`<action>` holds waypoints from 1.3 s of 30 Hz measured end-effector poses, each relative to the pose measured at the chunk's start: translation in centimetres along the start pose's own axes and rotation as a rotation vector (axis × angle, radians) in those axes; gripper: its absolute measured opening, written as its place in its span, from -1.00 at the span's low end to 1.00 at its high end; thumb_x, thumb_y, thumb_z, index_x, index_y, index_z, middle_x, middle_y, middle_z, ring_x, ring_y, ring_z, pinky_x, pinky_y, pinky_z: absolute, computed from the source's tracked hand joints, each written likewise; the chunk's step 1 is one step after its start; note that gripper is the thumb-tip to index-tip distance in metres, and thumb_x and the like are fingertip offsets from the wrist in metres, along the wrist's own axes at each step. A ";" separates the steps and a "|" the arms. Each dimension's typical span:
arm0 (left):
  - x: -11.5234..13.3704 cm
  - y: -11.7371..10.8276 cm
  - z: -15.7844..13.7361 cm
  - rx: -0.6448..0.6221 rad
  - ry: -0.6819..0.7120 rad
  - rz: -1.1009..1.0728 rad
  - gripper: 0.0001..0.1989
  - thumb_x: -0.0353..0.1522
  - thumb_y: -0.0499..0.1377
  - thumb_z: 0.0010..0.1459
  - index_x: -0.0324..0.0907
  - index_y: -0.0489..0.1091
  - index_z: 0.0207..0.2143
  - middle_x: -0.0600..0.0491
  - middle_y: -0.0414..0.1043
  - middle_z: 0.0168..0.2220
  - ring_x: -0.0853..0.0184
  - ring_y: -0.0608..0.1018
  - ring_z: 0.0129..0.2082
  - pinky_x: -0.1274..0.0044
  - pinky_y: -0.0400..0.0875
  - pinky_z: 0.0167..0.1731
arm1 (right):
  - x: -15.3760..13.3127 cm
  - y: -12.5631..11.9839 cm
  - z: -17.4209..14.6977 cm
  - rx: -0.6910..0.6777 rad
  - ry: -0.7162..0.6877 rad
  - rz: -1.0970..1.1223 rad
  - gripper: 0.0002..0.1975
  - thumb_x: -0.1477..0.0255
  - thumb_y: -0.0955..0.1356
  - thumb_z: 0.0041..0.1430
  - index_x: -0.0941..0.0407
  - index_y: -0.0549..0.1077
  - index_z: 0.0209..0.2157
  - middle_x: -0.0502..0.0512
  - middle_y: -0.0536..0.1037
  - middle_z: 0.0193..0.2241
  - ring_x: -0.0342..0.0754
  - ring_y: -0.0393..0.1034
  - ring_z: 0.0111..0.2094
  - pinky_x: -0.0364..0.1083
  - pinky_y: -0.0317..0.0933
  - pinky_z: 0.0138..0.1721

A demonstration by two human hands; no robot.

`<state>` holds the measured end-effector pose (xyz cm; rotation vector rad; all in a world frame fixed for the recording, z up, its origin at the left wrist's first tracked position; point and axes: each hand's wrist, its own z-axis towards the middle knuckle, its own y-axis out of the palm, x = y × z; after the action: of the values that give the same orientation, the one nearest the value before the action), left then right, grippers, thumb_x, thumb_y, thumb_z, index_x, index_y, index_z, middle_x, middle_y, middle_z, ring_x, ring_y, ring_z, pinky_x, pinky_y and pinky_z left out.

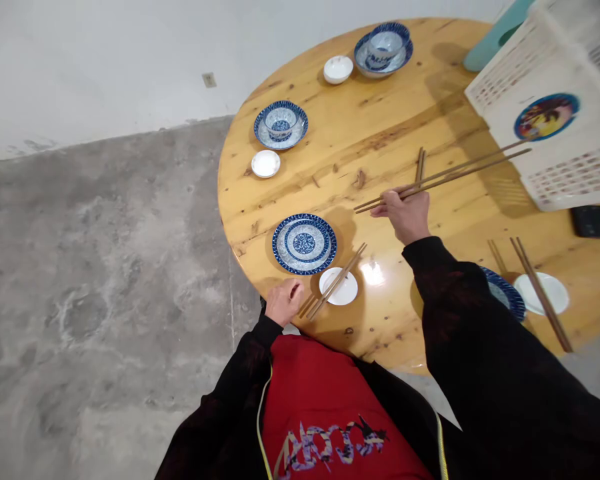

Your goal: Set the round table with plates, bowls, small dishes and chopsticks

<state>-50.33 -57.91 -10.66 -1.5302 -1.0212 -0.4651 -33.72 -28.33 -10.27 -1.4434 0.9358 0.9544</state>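
My right hand (409,217) is closed around a long pair of chopsticks (460,171), held slantwise over the middle of the wooden table. Just beyond its knuckles, short lengths of another pair of chopsticks (420,165) show; whether the hand grips them too is unclear. Loosely curled with nothing visible inside, my left hand (284,302) is at the table's near edge. Close to it are a blue-and-white plate (304,244) and a small white dish (347,290) with chopsticks (336,283) laid across it.
Around the round table (330,147) are a bowl on a plate (280,123), a white dish (265,164), another stacked bowl (385,47) and small bowl (338,69). A white basket (560,87) and black phone (597,221) are right. My right sleeve partly covers another plate (510,297).
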 end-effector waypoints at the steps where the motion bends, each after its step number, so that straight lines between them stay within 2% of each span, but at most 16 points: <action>1: 0.1 -0.4 0.5 0.029 0.025 -0.012 -0.79 -0.35 0.03 0.33 -0.16 0.45 -0.28 0.03 0.53 -0.33 0.34 0.52 -0.34 0.53 0.32 -0.28 | -0.9 0.2 -0.9 0.018 0.063 0.109 -0.89 0.45 0.40 0.09 0.14 0.44 -0.49 0.02 0.45 -0.65 0.00 0.48 -0.60 -0.01 0.49 -0.47; 6: 1.7 -2.6 4.4 0.159 0.229 -0.045 -0.76 -0.35 0.01 0.36 -0.17 0.47 -0.18 -0.03 0.53 -0.23 0.32 0.53 -0.25 0.50 0.39 -0.18 | -4.8 0.8 -5.5 0.007 0.259 0.388 -0.83 0.51 0.47 0.02 0.17 0.43 -0.56 -0.01 0.44 -0.67 -0.17 0.40 -0.66 -0.21 0.40 -0.58; 10: 3.5 -3.8 6.7 0.229 0.417 0.004 -0.73 -0.35 0.02 0.35 -0.19 0.42 0.00 -0.13 0.49 0.00 0.21 0.49 0.04 0.36 0.36 0.09 | -6.4 0.6 -9.5 -0.109 0.320 0.545 -0.82 0.44 0.52 -0.08 0.21 0.49 -0.54 0.01 0.47 -0.64 -0.20 0.39 -0.64 -0.24 0.38 -0.56; 12: 4.0 -4.1 6.9 0.191 0.472 0.041 -0.71 -0.34 0.02 0.35 -0.20 0.39 0.04 -0.14 0.48 0.03 0.17 0.48 0.08 0.33 0.34 0.12 | -6.6 0.7 -11.6 -0.184 0.347 0.585 -0.78 0.40 0.55 -0.15 0.22 0.52 -0.53 0.02 0.49 -0.60 -0.22 0.38 -0.64 -0.25 0.36 -0.58; 14: 4.0 -4.1 6.4 0.088 0.484 0.063 -0.72 -0.32 0.00 0.36 -0.19 0.40 0.01 -0.13 0.52 -0.05 0.18 0.52 -0.01 0.35 0.39 0.03 | -6.6 1.2 -13.6 -0.239 0.378 0.604 -0.74 0.35 0.57 -0.20 0.22 0.54 -0.52 0.03 0.50 -0.58 -0.22 0.36 -0.63 -0.25 0.33 -0.59; 17: 3.2 -3.7 5.0 -0.056 0.414 0.031 -0.75 -0.32 -0.03 0.37 -0.18 0.43 -0.17 -0.07 0.53 -0.28 0.24 0.56 -0.26 0.43 0.42 -0.19 | -6.3 2.3 -15.9 -0.264 0.429 0.608 -0.70 0.32 0.59 -0.25 0.22 0.56 -0.52 0.01 0.48 -0.60 -0.24 0.31 -0.65 -0.24 0.29 -0.61; 21: 1.6 -3.4 3.1 -0.135 0.256 -0.263 -0.71 -0.29 -0.04 0.34 -0.16 0.34 -0.40 0.06 0.41 -0.52 0.37 0.46 -0.51 0.53 0.36 -0.39 | -6.2 4.0 -17.7 -0.279 0.476 0.597 -0.68 0.32 0.61 -0.30 0.19 0.54 -0.53 -0.03 0.44 -0.64 -0.23 0.29 -0.64 -0.24 0.26 -0.61; 24: 0.8 -3.7 1.8 -0.192 0.100 -0.521 -0.67 -0.16 0.02 0.30 -0.17 0.31 -0.43 0.12 0.34 -0.57 0.42 0.39 -0.58 0.57 0.31 -0.50 | -6.4 4.8 -18.2 -0.349 0.478 0.623 -0.66 0.30 0.62 -0.30 0.16 0.53 -0.51 -0.05 0.43 -0.62 -0.23 0.27 -0.63 -0.22 0.24 -0.62; 27: 0.1 -4.4 0.2 -0.219 -0.036 -0.651 -0.60 -0.02 0.09 0.23 -0.20 0.35 -0.36 0.14 0.33 -0.56 0.46 0.36 -0.62 0.59 0.31 -0.53 | -6.3 5.3 -18.2 -0.398 0.461 0.657 -0.63 0.27 0.62 -0.29 0.16 0.52 -0.48 -0.05 0.44 -0.59 -0.23 0.25 -0.63 -0.21 0.15 -0.66; 30: -0.7 -5.2 -1.6 -0.162 -0.084 -0.638 -0.54 0.04 0.14 0.17 -0.20 0.37 -0.37 0.15 0.33 -0.58 0.47 0.35 -0.62 0.59 0.31 -0.53 | -5.8 5.8 -17.9 -0.381 0.439 0.693 -0.61 0.26 0.63 -0.30 0.17 0.50 -0.50 -0.05 0.42 -0.61 -0.24 0.22 -0.64 -0.22 0.10 -0.68; 34: -1.7 -6.4 -2.7 -0.054 -0.114 -0.550 -0.53 0.04 0.15 0.16 -0.21 0.39 -0.39 0.15 0.34 -0.58 0.47 0.37 -0.61 0.59 0.30 -0.53 | -5.8 6.5 -17.6 -0.346 0.404 0.775 -0.57 0.24 0.64 -0.33 0.17 0.50 -0.49 -0.04 0.42 -0.59 -0.25 0.25 -0.62 -0.23 0.14 -0.66; 39: -2.5 -8.2 -2.0 -0.075 -0.130 -0.550 -0.52 0.06 0.17 0.13 -0.21 0.42 -0.38 0.13 0.36 -0.56 0.46 0.37 -0.61 0.59 0.31 -0.53 | -7.8 7.0 -17.2 -0.307 0.323 0.786 -0.58 0.18 0.63 -0.26 0.15 0.49 -0.49 -0.03 0.44 -0.58 -0.23 0.28 -0.60 -0.22 0.22 -0.62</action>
<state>-57.78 -61.14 -7.22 -1.3451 -1.5492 -0.7983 -42.09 -45.66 -4.47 -1.5277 1.7260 1.5072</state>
